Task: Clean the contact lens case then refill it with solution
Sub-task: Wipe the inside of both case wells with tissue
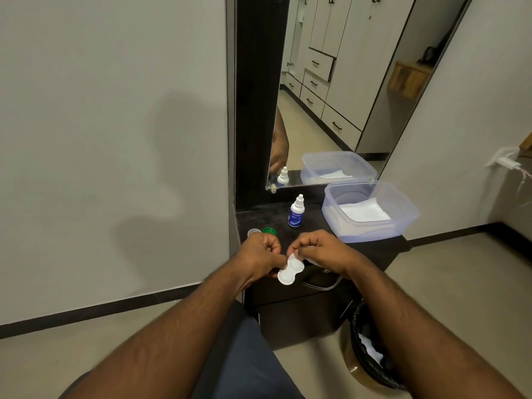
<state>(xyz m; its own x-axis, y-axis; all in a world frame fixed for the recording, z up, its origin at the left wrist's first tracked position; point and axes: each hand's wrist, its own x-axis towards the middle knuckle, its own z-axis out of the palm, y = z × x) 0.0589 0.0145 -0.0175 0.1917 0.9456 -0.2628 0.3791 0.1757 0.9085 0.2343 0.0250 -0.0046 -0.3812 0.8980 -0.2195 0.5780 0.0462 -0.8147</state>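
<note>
The white contact lens case (289, 271), two joined wells without caps, is held over the front of the dark cabinet top (313, 234). My left hand (260, 254) pinches its left side. My right hand (319, 251) is closed on a small white tissue (293, 257) pressed at the case's upper well. A green cap (269, 230) and a pale cap (254, 232) lie on the cabinet just beyond my left hand. The solution bottle (296, 212), white with a blue label and its cap on, stands upright behind them.
A clear plastic tub (371, 211) holding white tissues sits at the right of the cabinet top. A mirror (331, 110) leans against the wall behind. A bin (371, 352) lined with a black bag stands on the floor at the lower right.
</note>
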